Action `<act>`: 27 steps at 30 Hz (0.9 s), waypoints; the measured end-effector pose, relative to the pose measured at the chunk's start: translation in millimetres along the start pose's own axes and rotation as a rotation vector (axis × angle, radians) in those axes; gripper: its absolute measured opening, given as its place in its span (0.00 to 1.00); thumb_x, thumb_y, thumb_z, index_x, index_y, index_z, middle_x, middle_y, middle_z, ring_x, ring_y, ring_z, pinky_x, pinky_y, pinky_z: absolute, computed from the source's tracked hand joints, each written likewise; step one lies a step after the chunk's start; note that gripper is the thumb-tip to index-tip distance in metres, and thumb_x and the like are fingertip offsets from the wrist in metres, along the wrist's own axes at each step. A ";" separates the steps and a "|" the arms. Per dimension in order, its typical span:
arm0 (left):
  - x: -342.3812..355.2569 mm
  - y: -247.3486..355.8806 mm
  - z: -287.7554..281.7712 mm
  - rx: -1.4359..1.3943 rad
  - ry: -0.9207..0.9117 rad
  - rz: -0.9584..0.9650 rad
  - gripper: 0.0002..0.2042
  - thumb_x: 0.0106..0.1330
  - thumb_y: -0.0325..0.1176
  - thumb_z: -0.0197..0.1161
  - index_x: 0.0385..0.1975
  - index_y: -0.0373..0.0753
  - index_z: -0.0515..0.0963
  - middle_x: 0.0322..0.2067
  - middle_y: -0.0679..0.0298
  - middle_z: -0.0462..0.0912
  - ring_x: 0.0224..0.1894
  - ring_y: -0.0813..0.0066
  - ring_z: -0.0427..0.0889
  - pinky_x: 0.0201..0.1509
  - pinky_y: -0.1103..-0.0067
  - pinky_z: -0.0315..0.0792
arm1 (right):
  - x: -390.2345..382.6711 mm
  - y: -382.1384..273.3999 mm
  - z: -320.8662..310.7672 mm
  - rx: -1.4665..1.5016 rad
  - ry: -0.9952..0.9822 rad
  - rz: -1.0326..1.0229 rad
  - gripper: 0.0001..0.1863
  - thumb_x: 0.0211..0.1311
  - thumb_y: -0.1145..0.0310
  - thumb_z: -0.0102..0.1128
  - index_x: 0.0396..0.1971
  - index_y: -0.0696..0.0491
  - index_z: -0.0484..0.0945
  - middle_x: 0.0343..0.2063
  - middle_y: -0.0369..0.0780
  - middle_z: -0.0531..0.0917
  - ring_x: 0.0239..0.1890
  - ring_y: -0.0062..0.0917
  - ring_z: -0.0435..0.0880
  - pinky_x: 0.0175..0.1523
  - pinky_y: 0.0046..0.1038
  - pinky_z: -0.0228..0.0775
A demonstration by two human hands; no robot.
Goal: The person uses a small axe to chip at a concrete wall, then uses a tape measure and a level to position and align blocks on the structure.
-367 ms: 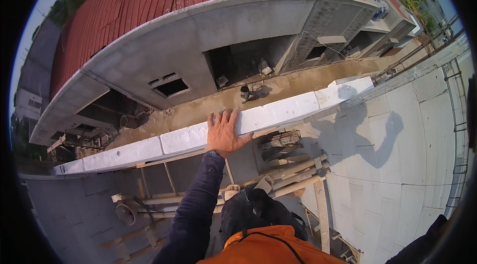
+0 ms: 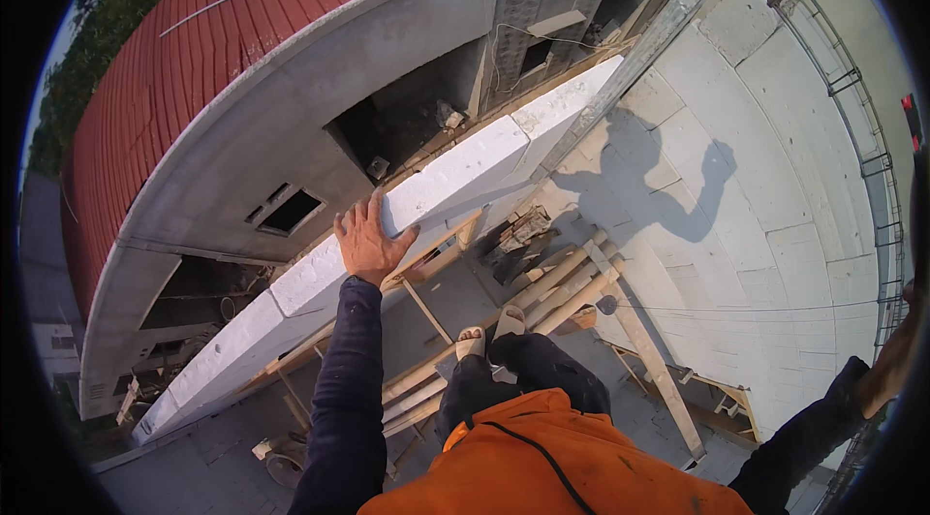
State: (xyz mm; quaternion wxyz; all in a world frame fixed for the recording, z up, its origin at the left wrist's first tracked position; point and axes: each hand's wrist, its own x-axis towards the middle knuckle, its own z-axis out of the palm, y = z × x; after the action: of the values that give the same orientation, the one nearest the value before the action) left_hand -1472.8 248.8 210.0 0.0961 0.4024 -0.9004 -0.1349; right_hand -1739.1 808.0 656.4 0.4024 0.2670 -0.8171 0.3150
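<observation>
My left hand [image 2: 372, 242] rests on top of a wall of white, lightweight blocks [image 2: 455, 166]. Its fingers are spread over the top edge and it holds nothing. At the right rim my right hand [image 2: 887, 367] is raised beside the other wall of pale blocks [image 2: 765, 176]; its fingers run out of the picture, so their grip is hidden. A dark object with red parts [image 2: 911, 118] shows above it, and whether the hand holds it I cannot tell. My sandalled feet [image 2: 471, 342] stand on wooden poles and planks [image 2: 572, 292] high above the floor.
Beyond the white wall stands a grey building [image 2: 281, 142] with a red metal roof [image 2: 194, 40]. A steel rebar frame [image 2: 862, 118] runs up the right side. A long board [image 2: 659, 370] slopes down by my feet, and a thin line crosses the right wall.
The view has swung to the right, so the white wall runs more steeply. My left hand stays on its top. More of my right forearm and part of that hand have come into view.
</observation>
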 end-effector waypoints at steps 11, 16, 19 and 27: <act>113.4 211.0 -100.6 -0.405 0.104 0.367 0.44 0.68 0.60 0.70 0.75 0.33 0.67 0.70 0.41 0.74 0.74 0.44 0.71 0.76 0.61 0.67 | -15.3 66.3 1.5 0.214 0.013 0.014 0.15 0.73 0.68 0.66 0.53 0.58 0.78 0.33 0.39 0.78 0.32 0.21 0.76 0.39 0.26 0.65; 207.4 426.0 -199.0 -0.448 0.577 0.873 0.40 0.68 0.56 0.71 0.71 0.31 0.71 0.58 0.42 0.84 0.59 0.46 0.85 0.65 0.60 0.78 | -3.9 92.5 31.4 0.361 -0.052 0.015 0.12 0.72 0.72 0.66 0.51 0.55 0.77 0.30 0.38 0.79 0.28 0.20 0.76 0.35 0.24 0.66; 224.5 514.1 -237.7 -0.646 0.508 0.761 0.39 0.73 0.56 0.65 0.73 0.31 0.67 0.66 0.44 0.77 0.69 0.49 0.76 0.73 0.63 0.70 | 1.4 117.2 42.6 0.407 -0.111 0.024 0.13 0.71 0.71 0.69 0.50 0.54 0.76 0.30 0.38 0.81 0.27 0.19 0.76 0.34 0.24 0.68; 287.4 570.8 -270.8 -0.654 0.564 0.983 0.32 0.69 0.55 0.69 0.61 0.34 0.78 0.53 0.47 0.86 0.58 0.49 0.85 0.64 0.62 0.76 | 23.0 158.9 86.1 0.491 -0.121 0.060 0.16 0.67 0.73 0.69 0.51 0.56 0.75 0.25 0.39 0.80 0.24 0.21 0.76 0.29 0.23 0.66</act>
State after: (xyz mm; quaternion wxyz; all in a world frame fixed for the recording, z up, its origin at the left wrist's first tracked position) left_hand -1984.3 353.5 667.3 0.4964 -0.0859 -0.8323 -0.2313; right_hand -1903.2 845.6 586.7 0.2665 0.3505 -0.7463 0.4991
